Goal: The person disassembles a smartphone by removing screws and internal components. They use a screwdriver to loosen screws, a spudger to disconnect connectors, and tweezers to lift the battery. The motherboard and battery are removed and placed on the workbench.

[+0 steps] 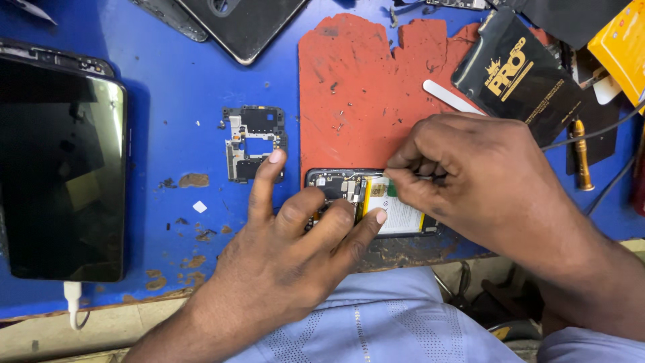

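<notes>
The right hand [470, 168] is curled nearly closed, its thumb and forefinger pinched together over the top of an opened phone [376, 202]; something small sits in that pinch, though the fingers hide too much of it to tell what. The left hand [295, 249] lies spread and open across the phone's lower end, fingertips pressing on its exposed boards and the edge of its white battery, the forefinger stretched out alone toward a loose black circuit frame [254, 142] that it just touches. The phone lies face down at the near edge of the blue desk [168, 81], its upper end on a worn red mat [356, 87]. On that mat, just beyond the right hand, rest a white plastic pry tool [449, 97] and a black battery pack with gold print [517, 77]. A wood-handled screwdriver [580, 154] lies farther right. At the far left a large dark tablet [60, 168] lies flat with a white cable [72, 302] plugged in at its near end.
</notes>
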